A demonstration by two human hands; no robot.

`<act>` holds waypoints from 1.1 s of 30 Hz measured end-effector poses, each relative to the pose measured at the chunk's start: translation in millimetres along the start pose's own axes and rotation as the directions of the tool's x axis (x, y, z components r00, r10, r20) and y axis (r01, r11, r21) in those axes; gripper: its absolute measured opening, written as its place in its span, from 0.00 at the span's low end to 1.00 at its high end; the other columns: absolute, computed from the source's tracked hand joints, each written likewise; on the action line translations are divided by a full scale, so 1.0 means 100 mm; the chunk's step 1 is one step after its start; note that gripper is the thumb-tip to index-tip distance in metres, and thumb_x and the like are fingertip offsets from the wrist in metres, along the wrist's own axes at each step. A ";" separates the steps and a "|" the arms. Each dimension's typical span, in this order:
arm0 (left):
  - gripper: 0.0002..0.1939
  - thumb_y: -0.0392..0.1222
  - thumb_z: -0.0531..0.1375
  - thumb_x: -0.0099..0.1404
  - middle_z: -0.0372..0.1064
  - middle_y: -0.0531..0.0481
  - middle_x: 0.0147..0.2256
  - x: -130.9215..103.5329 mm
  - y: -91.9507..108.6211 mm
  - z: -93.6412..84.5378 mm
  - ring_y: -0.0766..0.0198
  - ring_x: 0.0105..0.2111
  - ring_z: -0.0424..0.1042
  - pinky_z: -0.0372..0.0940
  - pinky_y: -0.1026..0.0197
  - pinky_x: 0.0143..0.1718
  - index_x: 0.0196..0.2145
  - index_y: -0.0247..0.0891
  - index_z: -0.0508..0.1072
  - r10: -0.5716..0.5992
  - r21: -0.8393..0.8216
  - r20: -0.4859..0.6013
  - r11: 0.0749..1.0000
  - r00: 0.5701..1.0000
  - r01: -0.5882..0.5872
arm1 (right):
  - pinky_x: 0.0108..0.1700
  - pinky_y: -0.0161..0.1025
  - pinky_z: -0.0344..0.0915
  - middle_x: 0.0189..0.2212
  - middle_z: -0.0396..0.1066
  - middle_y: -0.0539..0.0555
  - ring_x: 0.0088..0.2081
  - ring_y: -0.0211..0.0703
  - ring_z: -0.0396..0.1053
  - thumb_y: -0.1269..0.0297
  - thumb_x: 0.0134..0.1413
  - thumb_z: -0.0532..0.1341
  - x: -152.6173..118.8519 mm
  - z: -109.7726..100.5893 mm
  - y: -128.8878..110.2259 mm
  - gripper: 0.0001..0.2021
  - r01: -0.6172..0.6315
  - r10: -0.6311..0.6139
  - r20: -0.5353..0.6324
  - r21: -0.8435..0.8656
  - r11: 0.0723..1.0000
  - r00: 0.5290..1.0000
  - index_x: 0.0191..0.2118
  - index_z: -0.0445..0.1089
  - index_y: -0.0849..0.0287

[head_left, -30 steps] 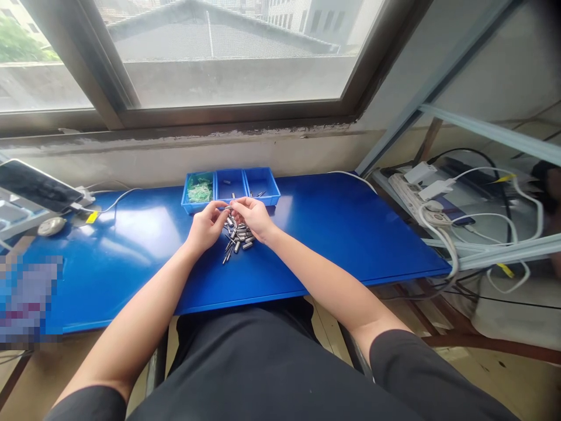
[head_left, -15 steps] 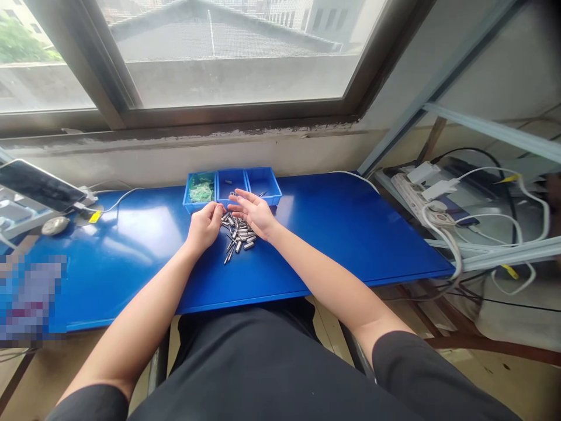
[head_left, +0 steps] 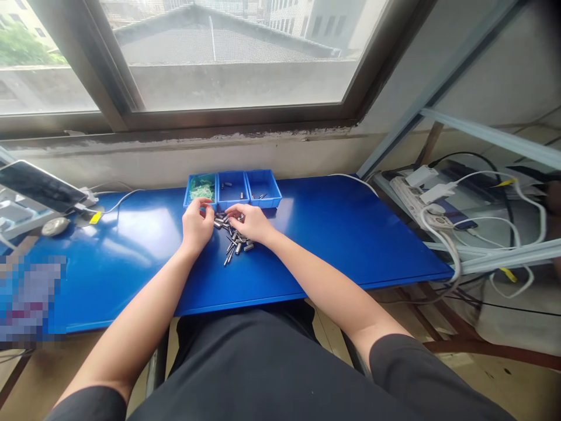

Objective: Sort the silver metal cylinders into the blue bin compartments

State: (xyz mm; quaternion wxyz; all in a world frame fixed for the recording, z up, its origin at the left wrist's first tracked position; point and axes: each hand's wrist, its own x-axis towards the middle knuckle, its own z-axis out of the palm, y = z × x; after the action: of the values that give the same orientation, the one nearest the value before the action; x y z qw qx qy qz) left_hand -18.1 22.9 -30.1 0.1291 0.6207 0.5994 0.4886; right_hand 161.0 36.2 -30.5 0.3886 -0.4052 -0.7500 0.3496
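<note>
A pile of small metal parts (head_left: 238, 248), short silver cylinders and thin dark pins, lies on the blue table between my hands. At its left edge is my left hand (head_left: 197, 227), fingers loosely curled with a gap between thumb and forefinger, nothing visible in it. My right hand (head_left: 254, 223) reaches over the pile from the right, thumb and fingers bent together at its upper part; what they grip is hidden. Behind stand three joined blue bins: the left bin (head_left: 187, 200) holds green-tinted plastic bags, the middle bin (head_left: 232, 176) a few cylinders, the right bin (head_left: 264, 176) some thin pins.
The blue table (head_left: 333, 234) runs below a window. A phone (head_left: 39, 186) on a stand, a cable and a pale mouse-like object (head_left: 55, 226) are at the left. A power strip (head_left: 412, 196) with chargers and cables sits on the right behind a metal frame.
My right hand has gone from spread fingers beside the bins to bent fingers at the pile. My left fist has loosened and shifted slightly left. More cylinders show in the middle bin.
</note>
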 end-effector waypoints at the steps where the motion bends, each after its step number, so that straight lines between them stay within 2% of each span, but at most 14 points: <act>1: 0.09 0.35 0.56 0.64 0.74 0.49 0.36 0.00 -0.01 0.00 0.66 0.26 0.69 0.65 0.61 0.34 0.41 0.38 0.73 0.005 -0.001 -0.007 1.000 1.000 -0.005 | 0.46 0.40 0.72 0.40 0.80 0.54 0.42 0.42 0.77 0.78 0.54 0.60 -0.01 0.01 0.00 0.14 0.013 -0.013 0.030 -0.016 1.000 0.999 0.45 0.77 0.59; 4: 0.11 0.31 0.56 0.62 0.74 0.49 0.37 0.00 -0.01 0.01 0.66 0.28 0.71 0.66 0.61 0.36 0.40 0.38 0.73 0.027 -0.008 -0.010 1.000 1.000 -0.027 | 0.50 0.42 0.70 0.41 0.81 0.52 0.48 0.44 0.74 0.78 0.54 0.61 -0.02 0.03 0.01 0.16 0.081 -0.073 0.081 -0.097 0.992 0.994 0.46 0.77 0.56; 9: 0.11 0.30 0.55 0.61 0.74 0.50 0.37 -0.01 -0.02 0.01 0.66 0.28 0.71 0.67 0.61 0.36 0.39 0.38 0.73 0.041 -0.009 -0.001 0.999 0.999 -0.041 | 0.52 0.45 0.69 0.41 0.81 0.54 0.45 0.47 0.70 0.75 0.56 0.63 -0.01 0.06 0.05 0.14 0.170 -0.140 0.141 -0.225 0.960 0.980 0.47 0.78 0.58; 14: 0.11 0.31 0.55 0.61 0.74 0.50 0.37 0.00 -0.03 0.02 0.66 0.28 0.71 0.67 0.61 0.36 0.39 0.39 0.74 0.046 -0.022 -0.004 0.999 0.999 -0.046 | 0.52 0.45 0.67 0.40 0.80 0.53 0.43 0.48 0.68 0.75 0.54 0.65 0.01 0.11 0.08 0.14 0.184 -0.145 0.153 -0.285 0.940 0.977 0.47 0.77 0.58; 21: 0.11 0.32 0.56 0.61 0.74 0.50 0.37 -0.01 -0.03 0.03 0.67 0.27 0.70 0.66 0.63 0.33 0.39 0.39 0.74 0.052 -0.046 0.031 0.998 0.998 -0.051 | 0.52 0.45 0.65 0.41 0.80 0.54 0.43 0.49 0.67 0.76 0.56 0.63 -0.01 0.16 0.06 0.15 0.187 -0.146 0.139 -0.361 0.914 0.980 0.48 0.77 0.60; 33: 0.11 0.32 0.56 0.60 0.75 0.50 0.36 -0.03 0.02 0.05 0.67 0.27 0.70 0.66 0.63 0.32 0.39 0.39 0.74 0.070 -0.078 0.081 0.995 0.994 -0.064 | 0.53 0.44 0.65 0.39 0.80 0.54 0.43 0.49 0.68 0.77 0.56 0.61 -0.01 0.14 0.00 0.16 0.158 -0.111 0.149 -0.355 0.921 0.983 0.48 0.77 0.59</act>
State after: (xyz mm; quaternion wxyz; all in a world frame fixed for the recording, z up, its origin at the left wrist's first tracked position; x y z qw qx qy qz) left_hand -12.6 21.4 -32.4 0.1610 0.6552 0.5537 0.4882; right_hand 148.9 32.7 -37.7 0.2812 -0.3949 -0.8511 0.2014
